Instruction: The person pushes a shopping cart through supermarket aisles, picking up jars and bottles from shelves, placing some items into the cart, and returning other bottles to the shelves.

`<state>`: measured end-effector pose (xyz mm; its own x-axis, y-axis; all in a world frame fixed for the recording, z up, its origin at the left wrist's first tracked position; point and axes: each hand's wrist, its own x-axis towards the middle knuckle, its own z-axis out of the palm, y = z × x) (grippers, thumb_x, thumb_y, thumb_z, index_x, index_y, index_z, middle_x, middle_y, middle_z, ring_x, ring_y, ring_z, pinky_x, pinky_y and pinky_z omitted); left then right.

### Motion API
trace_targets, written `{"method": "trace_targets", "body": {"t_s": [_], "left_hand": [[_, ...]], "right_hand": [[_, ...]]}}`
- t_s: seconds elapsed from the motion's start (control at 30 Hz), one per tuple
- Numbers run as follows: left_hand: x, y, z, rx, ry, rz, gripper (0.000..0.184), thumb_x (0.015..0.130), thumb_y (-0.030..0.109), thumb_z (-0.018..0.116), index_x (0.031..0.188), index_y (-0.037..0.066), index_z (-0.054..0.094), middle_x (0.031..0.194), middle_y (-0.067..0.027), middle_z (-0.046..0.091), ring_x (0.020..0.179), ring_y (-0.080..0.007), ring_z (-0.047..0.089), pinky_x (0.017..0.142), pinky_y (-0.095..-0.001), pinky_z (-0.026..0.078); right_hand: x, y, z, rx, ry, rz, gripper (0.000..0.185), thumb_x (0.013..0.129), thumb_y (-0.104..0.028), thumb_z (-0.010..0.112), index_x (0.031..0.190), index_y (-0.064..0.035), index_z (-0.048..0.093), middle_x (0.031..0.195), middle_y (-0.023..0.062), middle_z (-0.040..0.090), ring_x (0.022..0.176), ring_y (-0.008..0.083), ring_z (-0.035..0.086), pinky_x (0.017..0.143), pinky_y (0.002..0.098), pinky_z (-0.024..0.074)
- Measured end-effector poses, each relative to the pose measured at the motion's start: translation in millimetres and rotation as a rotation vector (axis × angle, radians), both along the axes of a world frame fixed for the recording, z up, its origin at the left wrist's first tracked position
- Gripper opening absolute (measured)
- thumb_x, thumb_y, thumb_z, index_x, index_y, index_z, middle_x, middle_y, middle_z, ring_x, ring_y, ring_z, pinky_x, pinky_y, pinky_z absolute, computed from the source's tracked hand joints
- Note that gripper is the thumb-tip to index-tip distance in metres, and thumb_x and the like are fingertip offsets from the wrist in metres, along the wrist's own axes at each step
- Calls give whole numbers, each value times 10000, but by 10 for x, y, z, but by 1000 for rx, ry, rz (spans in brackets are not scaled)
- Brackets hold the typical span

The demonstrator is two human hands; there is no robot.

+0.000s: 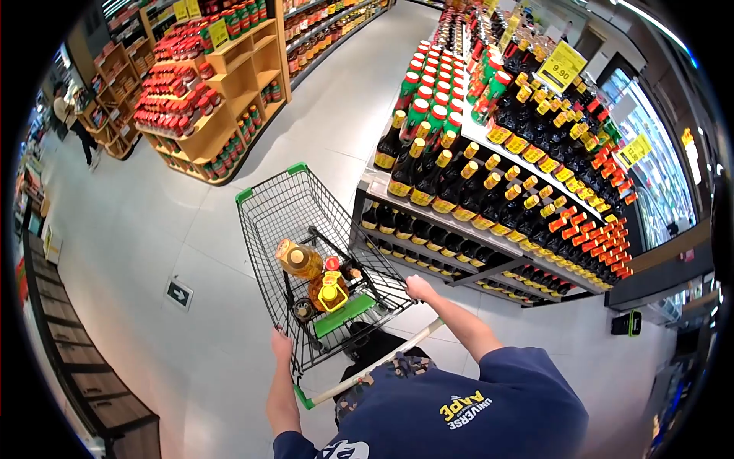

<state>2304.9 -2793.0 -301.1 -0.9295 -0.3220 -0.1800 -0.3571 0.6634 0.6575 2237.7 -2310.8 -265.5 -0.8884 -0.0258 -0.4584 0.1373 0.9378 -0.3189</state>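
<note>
A wire shopping cart (244,196) with green corner pieces stands right in front of me. My left hand (281,344) is closed on the left side of its basket, though its fingers show only in part. On the right side, my right hand (418,288) is wrapped around the basket's edge. The cart's pale handle bar (390,358) lies close to my body, behind both hands. Inside the basket are a large jug of golden oil (300,260) and an amber bottle with a yellow handle (332,294). Near them is a red cap (332,263), its container partly hidden.
At the right, a tiered display (489,241) holds dark bottles with yellow caps, close to the cart. A wooden shelf (243,80) with red-lidded jars stands ahead left. Low wooden drawers (80,353) line the left. A person (73,122) stands far left.
</note>
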Motion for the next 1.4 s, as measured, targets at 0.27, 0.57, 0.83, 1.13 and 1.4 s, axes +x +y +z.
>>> {"method": "trace_targets", "body": {"t_s": [0.27, 0.57, 0.83, 1.13, 1.4], "left_hand": [[-735, -317, -91, -12, 3, -81, 222, 828, -4, 499, 1043, 47, 512, 805, -193, 641, 771, -350, 627, 679, -430, 471], [-1640, -558, -64, -88, -114, -151, 216, 881, 132, 522, 1086, 65, 511, 894, -199, 649, 869, -380, 618, 730, -455, 469], [-2745, -693, 350, -199, -158, -294, 308, 927, 191, 472, 1183, 24, 436, 975, -245, 630, 905, -427, 598, 776, -501, 460], [-3685, -566, 530, -396, -309, -278, 503, 934, 309, 439, 1251, -67, 334, 1021, -316, 601, 961, -468, 583, 826, -510, 461], [-4313, -606, 621, -603, -217, -461, 580, 835, 160, 503, 1335, -58, 306, 1043, -272, 610, 906, -413, 614, 791, -473, 489]], "right_hand": [[-286, -260, 29, -2, 63, -86, 257, 820, -222, 606, 886, 26, 623, 897, 275, 623, 890, 419, 614, 781, 472, 515], [-789, -558, 63, -9, 7, -176, 195, 802, -158, 567, 853, 17, 635, 812, 249, 645, 794, 404, 641, 716, 474, 532], [-1323, -859, -22, -49, 41, -325, 146, 795, -121, 568, 835, -3, 644, 815, 232, 648, 802, 385, 645, 712, 464, 533], [-1904, -1105, 34, -65, 126, -405, 114, 749, -52, 557, 797, 9, 639, 837, 234, 650, 813, 375, 651, 722, 449, 547], [-2403, -1172, 131, -94, 186, -570, 110, 744, -24, 588, 814, -6, 671, 880, 219, 661, 854, 369, 655, 743, 438, 547]]}}
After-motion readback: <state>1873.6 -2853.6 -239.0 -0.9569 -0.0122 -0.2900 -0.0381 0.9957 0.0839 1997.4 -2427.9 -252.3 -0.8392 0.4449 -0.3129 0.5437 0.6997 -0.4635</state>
